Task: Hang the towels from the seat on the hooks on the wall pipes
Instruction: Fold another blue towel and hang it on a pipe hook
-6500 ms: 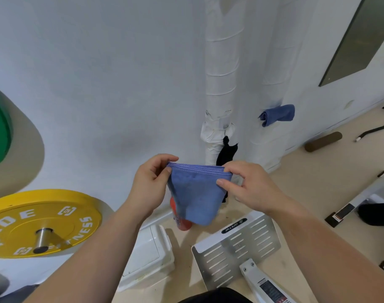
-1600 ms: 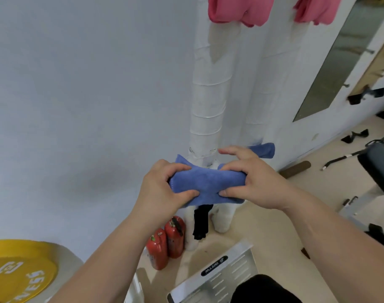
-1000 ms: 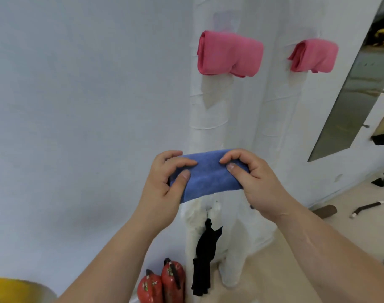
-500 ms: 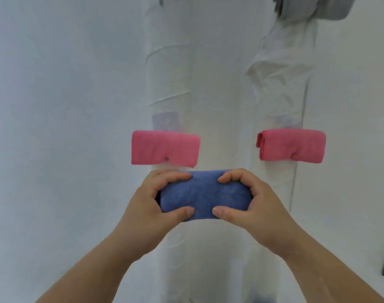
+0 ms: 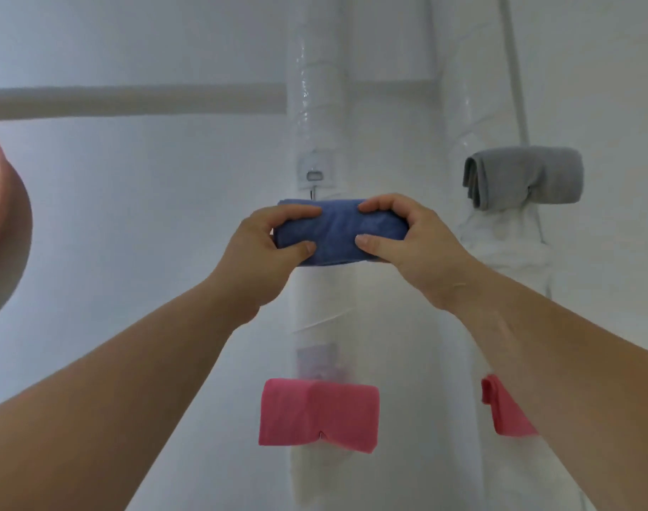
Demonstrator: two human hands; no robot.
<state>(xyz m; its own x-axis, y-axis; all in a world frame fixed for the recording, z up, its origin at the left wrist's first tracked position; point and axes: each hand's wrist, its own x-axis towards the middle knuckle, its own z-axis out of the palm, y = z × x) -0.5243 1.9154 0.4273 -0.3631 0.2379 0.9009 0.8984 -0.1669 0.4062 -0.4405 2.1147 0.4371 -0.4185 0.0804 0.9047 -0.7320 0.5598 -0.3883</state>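
head view: a folded blue towel (image 5: 339, 236) is held flat against the left wall pipe (image 5: 318, 86), just below a small hook (image 5: 315, 177) fixed to it. the left hand (image 5: 261, 248) grips the towel's left end and the right hand (image 5: 407, 241) its right end, fingers curled over the top and thumbs on the front. a pink towel (image 5: 318, 414) hangs lower on the same pipe. on the right pipe (image 5: 499, 260) hang a grey towel (image 5: 521, 178) and a second pink towel (image 5: 499, 411), which is partly behind the right forearm.
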